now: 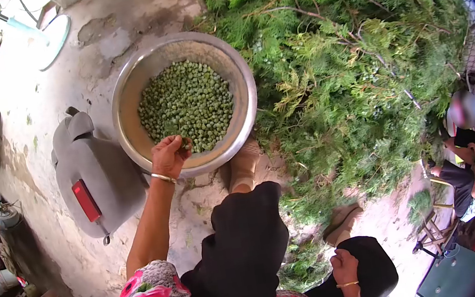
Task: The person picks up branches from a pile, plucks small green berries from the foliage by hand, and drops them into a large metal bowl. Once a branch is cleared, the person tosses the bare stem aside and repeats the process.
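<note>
Left of the metal bowl (247, 95), pale, stained concrete floor (30, 141) runs out to a jumble of objects (3, 215), a white bucket (4, 280) among them. Farther off on the bowl's left stands a pale round base (57, 43). Just beside the bowl's left wall sits a padded grey seat (110, 172), a flat red object (86, 200) on it, blocking that side. Over the bowl's near rim hangs my left grip (167, 159), fingertips drawn together; I cannot tell whether anything is pinched between them. Green berries (190, 103) cover the bowl's bottom. One brown shoe (245, 165) reaches its near rim. Right of the bowl, cut evergreen branches (353, 65) crowd close and bury the floor. Nearer me, well apart from the bowl, my right grip (345, 268) is curled inward beside my knee (372, 263); whether it holds anything I cannot tell. Farthest right of the bowl, a person (465, 178) sits beyond the branches.
</note>
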`<state>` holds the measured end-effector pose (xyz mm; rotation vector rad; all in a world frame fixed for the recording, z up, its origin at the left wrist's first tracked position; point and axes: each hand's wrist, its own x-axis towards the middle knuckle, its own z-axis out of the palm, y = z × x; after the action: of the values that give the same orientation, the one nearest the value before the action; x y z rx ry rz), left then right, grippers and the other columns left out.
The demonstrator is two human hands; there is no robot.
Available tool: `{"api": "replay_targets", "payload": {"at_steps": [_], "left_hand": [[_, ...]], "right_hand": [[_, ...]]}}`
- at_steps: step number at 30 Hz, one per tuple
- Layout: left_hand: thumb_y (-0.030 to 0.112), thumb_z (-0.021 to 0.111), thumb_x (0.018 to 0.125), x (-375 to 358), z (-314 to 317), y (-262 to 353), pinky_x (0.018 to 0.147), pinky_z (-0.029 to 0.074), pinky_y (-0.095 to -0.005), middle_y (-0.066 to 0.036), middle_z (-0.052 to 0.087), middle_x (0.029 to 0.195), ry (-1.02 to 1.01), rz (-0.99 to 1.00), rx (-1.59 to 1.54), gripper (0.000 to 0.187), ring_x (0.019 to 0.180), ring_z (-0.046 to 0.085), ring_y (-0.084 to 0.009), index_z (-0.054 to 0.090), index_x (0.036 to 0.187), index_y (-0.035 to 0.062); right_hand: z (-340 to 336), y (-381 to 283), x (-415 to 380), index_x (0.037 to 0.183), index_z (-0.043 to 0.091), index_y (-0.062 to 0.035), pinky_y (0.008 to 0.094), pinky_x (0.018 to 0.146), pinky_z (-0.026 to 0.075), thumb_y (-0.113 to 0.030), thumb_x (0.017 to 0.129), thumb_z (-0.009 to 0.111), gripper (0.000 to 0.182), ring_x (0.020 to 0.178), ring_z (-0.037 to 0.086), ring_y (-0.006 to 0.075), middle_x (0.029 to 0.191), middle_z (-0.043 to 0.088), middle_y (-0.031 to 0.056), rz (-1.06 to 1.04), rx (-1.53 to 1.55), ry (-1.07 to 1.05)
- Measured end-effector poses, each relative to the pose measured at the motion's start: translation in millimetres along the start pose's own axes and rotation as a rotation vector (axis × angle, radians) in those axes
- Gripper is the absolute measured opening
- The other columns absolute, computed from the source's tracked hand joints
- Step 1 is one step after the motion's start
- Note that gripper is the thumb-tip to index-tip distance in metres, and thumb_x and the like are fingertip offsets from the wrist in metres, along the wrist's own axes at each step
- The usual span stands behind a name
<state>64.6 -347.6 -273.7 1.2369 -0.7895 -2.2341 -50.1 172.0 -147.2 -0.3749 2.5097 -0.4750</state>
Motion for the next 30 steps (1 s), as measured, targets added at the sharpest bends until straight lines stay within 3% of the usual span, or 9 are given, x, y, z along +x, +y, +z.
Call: {"api": "replay_targets", "payload": {"at_steps": [2,7,11,12,16,18,21,28,30], "left_hand": [[0.009,0.059,0.085,-22.9,22.9,11.2,0.052,0.048,-0.0261,-0.010,0.062,0.079,-0.068,-0.026,-0.149,0.007,0.064,0.059,-0.0160,0.057,0.087,0.0031],[0.003,0.057,0.082,-152.3,167.2,72.7,0.048,0.042,-0.0226,-0.010,0.057,0.070,-0.572,-0.067,0.038,0.012,0.059,0.053,-0.0128,0.059,0.088,-0.0066],[0.009,0.060,0.079,-222.6,245.0,72.3,0.043,0.038,-0.0247,-0.006,0.051,0.055,-0.976,0.234,0.568,0.020,0.046,0.048,-0.0096,0.053,0.064,-0.0017],[0.008,0.058,0.078,-226.1,257.4,52.5,0.043,0.035,-0.0298,-0.009,0.046,0.052,-1.015,0.544,0.647,0.021,0.045,0.044,-0.0128,0.049,0.063,-0.0031],[0.007,0.056,0.078,-227.9,263.8,7.3,0.042,0.034,-0.0327,-0.010,0.045,0.051,-0.846,0.675,0.567,0.021,0.044,0.042,-0.0139,0.049,0.063,-0.0050],[0.008,0.057,0.079,-229.8,258.2,-17.0,0.040,0.032,-0.0290,-0.005,0.045,0.051,-0.799,0.206,0.423,0.021,0.044,0.041,-0.0105,0.050,0.063,-0.0034],[0.009,0.058,0.081,-232.8,241.8,-23.0,0.038,0.030,-0.0241,-0.001,0.045,0.053,-0.871,-0.148,0.249,0.020,0.045,0.041,-0.0066,0.052,0.064,-0.0019],[0.010,0.059,0.085,-220.3,234.9,-7.2,0.042,0.036,-0.0220,-0.004,0.053,0.065,-0.883,-0.452,-0.078,0.013,0.054,0.049,-0.0089,0.054,0.077,0.0002],[0.010,0.058,0.085,-215.8,234.2,-11.1,0.043,0.038,-0.0228,-0.005,0.054,0.066,-0.863,-0.419,-0.171,0.013,0.055,0.050,-0.0095,0.054,0.078,-0.0001]], "right_hand": [[-5.3,-21.4,5.8,0.094,0.059,-0.0001,0.0339,0.062,0.049,-0.008,0.072,0.063,0.024,0.066,0.064,0.0245,0.071,0.063,0.0146,-0.037,-0.023,0.046],[-51.0,-178.3,26.8,0.107,0.055,0.0035,0.0241,0.054,0.050,-0.025,0.079,0.066,0.041,0.068,0.063,0.0156,0.080,0.064,0.0108,-0.102,0.836,0.078],[-93.4,-249.2,14.7,0.106,0.055,0.0033,0.0234,0.051,0.047,-0.031,0.077,0.069,0.047,0.062,0.058,0.0120,0.079,0.061,0.0073,-0.403,1.067,0.277],[-96.1,-248.8,13.3,0.105,0.056,0.0032,0.0226,0.050,0.045,-0.029,0.078,0.069,0.044,0.059,0.055,0.0109,0.078,0.061,0.0064,-0.422,1.088,0.371],[-102.4,-230.9,5.9,0.098,0.058,0.0047,0.0196,0.049,0.041,-0.015,0.080,0.065,0.027,0.057,0.051,0.0085,0.074,0.059,0.0048,-0.326,0.937,0.453],[-98.3,-224.0,1.8,0.091,0.060,0.0061,0.0190,0.049,0.041,-0.005,0.080,0.060,0.016,0.056,0.051,0.0081,0.070,0.058,0.0050,-0.262,0.835,0.398],[-94.2,-220.5,3.1,0.085,0.059,0.0054,0.0190,0.047,0.039,-0.005,0.078,0.060,0.013,0.054,0.050,0.0074,0.068,0.057,0.0062,-0.114,0.796,0.294],[-84.6,-195.6,22.9,0.096,0.053,0.0013,0.0292,0.059,0.044,-0.006,0.085,0.054,0.013,0.070,0.053,0.0171,0.085,0.057,0.0117,-0.129,1.851,-0.186],[-84.8,-201.5,20.5,0.094,0.053,0.0013,0.0296,0.059,0.045,-0.007,0.085,0.054,0.012,0.070,0.053,0.0172,0.085,0.057,0.0122,-0.123,1.755,-0.126]]}}
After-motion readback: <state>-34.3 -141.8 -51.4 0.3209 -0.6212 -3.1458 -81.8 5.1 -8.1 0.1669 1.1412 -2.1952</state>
